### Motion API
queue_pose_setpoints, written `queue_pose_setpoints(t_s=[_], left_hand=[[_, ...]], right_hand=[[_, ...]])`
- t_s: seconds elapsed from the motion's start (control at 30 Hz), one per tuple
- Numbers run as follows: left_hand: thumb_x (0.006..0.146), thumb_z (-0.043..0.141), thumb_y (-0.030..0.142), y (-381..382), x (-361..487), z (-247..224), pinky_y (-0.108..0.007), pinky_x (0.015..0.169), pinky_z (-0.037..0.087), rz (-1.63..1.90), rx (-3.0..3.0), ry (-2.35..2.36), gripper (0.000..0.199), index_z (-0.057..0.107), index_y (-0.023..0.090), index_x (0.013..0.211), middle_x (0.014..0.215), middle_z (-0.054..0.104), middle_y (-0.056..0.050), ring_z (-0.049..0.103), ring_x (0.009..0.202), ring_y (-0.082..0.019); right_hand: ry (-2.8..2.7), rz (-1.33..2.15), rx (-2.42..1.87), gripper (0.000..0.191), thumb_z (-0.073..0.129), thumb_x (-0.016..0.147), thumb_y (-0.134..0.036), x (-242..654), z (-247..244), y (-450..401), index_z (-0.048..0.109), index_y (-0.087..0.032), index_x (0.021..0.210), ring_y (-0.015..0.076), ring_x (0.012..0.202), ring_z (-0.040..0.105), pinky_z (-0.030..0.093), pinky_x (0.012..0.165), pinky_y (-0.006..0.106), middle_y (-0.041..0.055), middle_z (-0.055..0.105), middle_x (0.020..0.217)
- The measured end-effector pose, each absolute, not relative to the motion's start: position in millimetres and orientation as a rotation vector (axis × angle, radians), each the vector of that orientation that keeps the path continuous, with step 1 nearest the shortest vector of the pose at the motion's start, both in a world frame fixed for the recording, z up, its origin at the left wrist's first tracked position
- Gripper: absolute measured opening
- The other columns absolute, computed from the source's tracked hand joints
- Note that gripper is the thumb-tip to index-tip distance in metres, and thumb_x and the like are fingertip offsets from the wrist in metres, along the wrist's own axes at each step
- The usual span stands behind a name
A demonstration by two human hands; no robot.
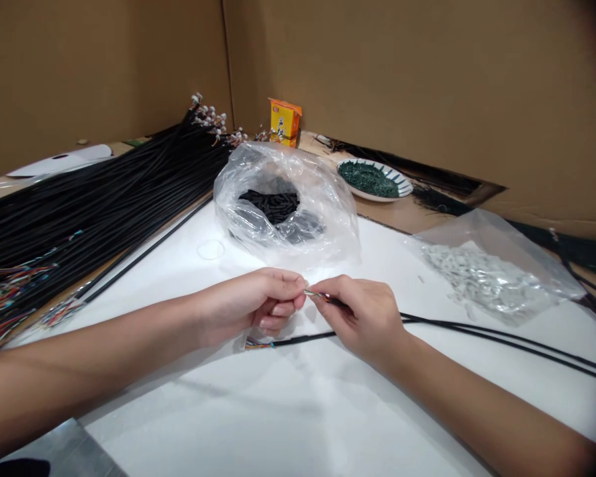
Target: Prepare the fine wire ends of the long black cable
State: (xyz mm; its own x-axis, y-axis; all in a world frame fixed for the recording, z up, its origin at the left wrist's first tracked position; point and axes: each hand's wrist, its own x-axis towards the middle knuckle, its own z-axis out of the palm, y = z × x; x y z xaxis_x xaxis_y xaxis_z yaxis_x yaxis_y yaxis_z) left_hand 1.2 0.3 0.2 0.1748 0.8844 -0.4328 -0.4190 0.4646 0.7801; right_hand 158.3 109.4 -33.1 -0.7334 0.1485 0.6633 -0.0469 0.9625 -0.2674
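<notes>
Both hands meet above the white table surface (238, 411). My right hand (365, 311) is closed around the end of a black cable (457, 324), with thin coloured wires (316, 293) coming out between the two hands. My left hand (278, 301) pinches the tips of these wires between thumb and forefinger; whatever sits at the tips is hidden by the fingers. Beneath the hands lies a second black cable (302, 338), its bare end of orange, white and blue wires (258, 344) pointing left.
A clear plastic bag (328, 218) holds small black pieces (273, 205). Right of it are a plate (404, 187) of dark green bits and a bag of small whitish pieces (496, 278). Many black cables (129, 175) are heaped at left. A yellow-orange box (285, 120) stands behind, before cardboard walls (402, 73).
</notes>
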Motion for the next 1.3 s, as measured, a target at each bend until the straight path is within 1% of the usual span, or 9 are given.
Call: queue_pose_setpoints(t_s=[0.17, 0.37, 0.7, 0.87, 0.97, 1.07, 1.13, 1.2, 1.3], left_hand=[[0.084, 0.048, 0.024, 0.8, 0.8, 0.6, -0.016, 0.041, 0.018, 0.983, 0.562, 1.010, 0.020, 0.046, 0.014, 0.067, 0.055, 0.028, 0.005, 0.021, 0.045, -0.005], [0.085, 0.048, 0.027, 0.9, -0.8, 0.0, -0.017, 0.042, 0.018, 0.964, 0.554, 0.990, 0.020, 0.047, 0.014, 0.070, 0.057, 0.027, 0.005, 0.022, 0.045, -0.005], [0.084, 0.047, 0.026, -1.0, -1.8, 2.5, -0.020, 0.043, 0.016, 0.879, 0.545, 0.952, 0.021, 0.047, 0.014, 0.066, 0.053, 0.029, 0.005, 0.024, 0.044, -0.005], [0.081, 0.051, 0.028, -0.3, -1.4, 7.9, -0.022, 0.045, 0.015, 0.796, 0.502, 0.978, 0.026, 0.046, 0.015, 0.060, 0.047, 0.025, 0.006, 0.020, 0.043, -0.006], [0.080, 0.051, 0.028, -0.4, -0.9, 10.2, -0.024, 0.046, 0.015, 0.757, 0.579, 1.027, 0.029, 0.045, 0.015, 0.054, 0.043, 0.027, 0.005, 0.022, 0.043, -0.007], [0.080, 0.051, 0.028, -1.6, -1.1, 11.3, -0.025, 0.046, 0.015, 0.750, 0.647, 1.034, 0.029, 0.046, 0.015, 0.054, 0.043, 0.029, 0.005, 0.022, 0.043, -0.007], [0.080, 0.052, 0.028, -2.6, -1.2, 11.7, -0.025, 0.047, 0.015, 0.750, 0.651, 1.033, 0.029, 0.047, 0.015, 0.055, 0.044, 0.030, 0.005, 0.022, 0.044, -0.007], [0.080, 0.051, 0.028, -3.3, -1.1, 12.5, -0.025, 0.047, 0.015, 0.740, 0.649, 1.036, 0.029, 0.047, 0.015, 0.055, 0.044, 0.030, 0.005, 0.022, 0.043, -0.007], [0.081, 0.051, 0.030, -3.5, -0.5, 14.0, -0.025, 0.046, 0.015, 0.732, 0.655, 1.049, 0.030, 0.046, 0.015, 0.055, 0.043, 0.029, 0.006, 0.022, 0.042, -0.007]], right_hand=[[-2.358, 0.337, -0.068, 0.005, 0.055, 0.088, -0.021, 158.2, -33.3, 109.5, 0.057, -0.017, 0.090, 0.0061, 0.044, 0.048, 0.035, 0.045, 0.019, -0.0041, 0.059, 0.060], [-2.406, 0.239, -0.090, 0.014, 0.051, 0.089, -0.025, 158.5, -33.2, 107.6, 0.053, -0.014, 0.097, 0.0080, 0.042, 0.047, 0.036, 0.044, 0.021, -0.0045, 0.055, 0.056], [-2.320, 0.073, 0.132, 0.005, 0.052, 0.086, -0.014, 158.4, -29.6, 110.9, 0.053, -0.015, 0.091, 0.0107, 0.050, 0.054, 0.043, 0.050, 0.023, -0.0016, 0.060, 0.060], [-2.262, -0.180, 0.343, 0.010, 0.044, 0.088, -0.011, 158.3, -21.2, 108.2, 0.054, -0.014, 0.086, 0.0097, 0.042, 0.043, 0.045, 0.051, 0.026, -0.0047, 0.052, 0.049], [-2.201, -0.295, 0.410, 0.012, 0.044, 0.085, -0.012, 159.2, -16.0, 103.5, 0.056, -0.013, 0.083, 0.0093, 0.040, 0.040, 0.046, 0.049, 0.028, -0.0044, 0.052, 0.048], [-2.154, -0.353, 0.421, 0.005, 0.052, 0.079, -0.012, 160.9, -13.9, 99.3, 0.055, -0.015, 0.081, 0.0095, 0.039, 0.040, 0.047, 0.049, 0.029, -0.0051, 0.052, 0.047], [-2.163, -0.376, 0.396, 0.007, 0.055, 0.076, -0.011, 161.6, -13.3, 97.4, 0.053, -0.018, 0.074, 0.0092, 0.037, 0.037, 0.048, 0.050, 0.029, -0.0064, 0.049, 0.044], [-2.210, -0.385, 0.371, 0.014, 0.053, 0.076, -0.014, 161.6, -12.7, 96.3, 0.047, -0.021, 0.067, 0.0090, 0.036, 0.033, 0.048, 0.051, 0.028, -0.0071, 0.044, 0.041], [-2.227, -0.391, 0.348, 0.014, 0.047, 0.079, -0.017, 160.6, -12.4, 96.4, 0.046, -0.022, 0.066, 0.0095, 0.035, 0.032, 0.048, 0.049, 0.027, -0.0068, 0.041, 0.040]])
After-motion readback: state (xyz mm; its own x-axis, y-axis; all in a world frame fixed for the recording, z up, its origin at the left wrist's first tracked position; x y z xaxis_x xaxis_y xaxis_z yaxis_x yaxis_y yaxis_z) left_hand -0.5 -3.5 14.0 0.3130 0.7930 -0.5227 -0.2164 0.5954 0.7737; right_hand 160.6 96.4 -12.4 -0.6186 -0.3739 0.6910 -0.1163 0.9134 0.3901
